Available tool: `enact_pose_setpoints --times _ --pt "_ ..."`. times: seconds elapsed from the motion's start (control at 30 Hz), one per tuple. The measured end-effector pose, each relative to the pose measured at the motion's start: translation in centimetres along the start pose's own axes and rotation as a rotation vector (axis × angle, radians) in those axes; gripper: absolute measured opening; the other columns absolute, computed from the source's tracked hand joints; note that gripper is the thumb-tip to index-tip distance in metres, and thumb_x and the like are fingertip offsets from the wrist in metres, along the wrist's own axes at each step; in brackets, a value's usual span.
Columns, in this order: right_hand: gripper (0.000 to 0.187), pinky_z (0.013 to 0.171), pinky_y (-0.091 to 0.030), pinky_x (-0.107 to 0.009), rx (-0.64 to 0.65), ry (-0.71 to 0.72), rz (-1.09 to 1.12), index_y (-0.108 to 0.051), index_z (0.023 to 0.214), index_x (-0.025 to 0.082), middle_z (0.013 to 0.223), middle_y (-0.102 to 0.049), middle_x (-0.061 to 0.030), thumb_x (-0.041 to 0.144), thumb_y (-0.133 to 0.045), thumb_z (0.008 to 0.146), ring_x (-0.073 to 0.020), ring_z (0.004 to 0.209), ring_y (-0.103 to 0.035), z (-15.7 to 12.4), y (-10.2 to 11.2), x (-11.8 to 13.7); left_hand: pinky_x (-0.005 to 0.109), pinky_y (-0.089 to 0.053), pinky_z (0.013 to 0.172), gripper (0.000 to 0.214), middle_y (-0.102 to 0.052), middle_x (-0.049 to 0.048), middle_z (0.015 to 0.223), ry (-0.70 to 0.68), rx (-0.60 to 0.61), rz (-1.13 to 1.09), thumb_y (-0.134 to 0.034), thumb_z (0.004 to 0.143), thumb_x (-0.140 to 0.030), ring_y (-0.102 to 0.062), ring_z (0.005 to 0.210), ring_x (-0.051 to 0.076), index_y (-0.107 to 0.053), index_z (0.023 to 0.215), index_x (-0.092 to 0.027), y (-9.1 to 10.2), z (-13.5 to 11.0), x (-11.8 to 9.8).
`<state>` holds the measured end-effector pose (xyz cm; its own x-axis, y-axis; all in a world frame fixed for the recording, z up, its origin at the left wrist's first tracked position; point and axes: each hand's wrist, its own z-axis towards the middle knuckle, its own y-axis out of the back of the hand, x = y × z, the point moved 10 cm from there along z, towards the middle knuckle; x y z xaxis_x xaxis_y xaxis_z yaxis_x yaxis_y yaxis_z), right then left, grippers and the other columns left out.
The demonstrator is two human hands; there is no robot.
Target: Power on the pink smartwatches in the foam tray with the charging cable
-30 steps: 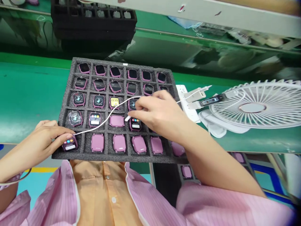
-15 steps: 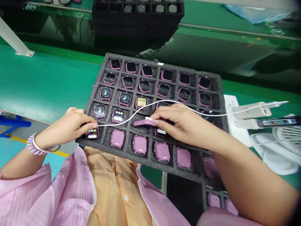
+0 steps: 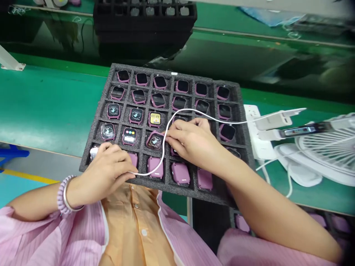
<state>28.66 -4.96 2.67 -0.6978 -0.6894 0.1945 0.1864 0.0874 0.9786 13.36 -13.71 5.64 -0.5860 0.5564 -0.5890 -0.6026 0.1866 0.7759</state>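
Head view, thin cable (image 3: 164, 148), squarish pink watch (image 3: 154, 141)

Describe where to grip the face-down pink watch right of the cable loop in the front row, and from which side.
Probably pinch the watch by its long edges from straight above: it lies back-up in a foam tray pocket, walled all round.

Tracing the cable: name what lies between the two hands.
Head view: a white cable loops from the left hand to the right hand, across a face-down pink watch in the foam tray.
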Motion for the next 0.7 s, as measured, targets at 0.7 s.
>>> enact_pose_setpoints --times 0.7 --pt "0.037 0.092 -0.025 -0.046 -0.076 -0.121 -0.172 -0.073 0.079 0.020 0.085 -0.069 -0.0060 0.014 -0.045 0.104 -0.0234 0.083 -0.058 0.7 0.8 1.3 0.037 -0.040 0.086 0.036 -0.077 0.0010 0.089 0.225 0.163 0.011 -0.043 0.111 -0.040 -0.065 0.083 0.019 -0.074 0.115 -0.024 -0.4 1.4 3.6"
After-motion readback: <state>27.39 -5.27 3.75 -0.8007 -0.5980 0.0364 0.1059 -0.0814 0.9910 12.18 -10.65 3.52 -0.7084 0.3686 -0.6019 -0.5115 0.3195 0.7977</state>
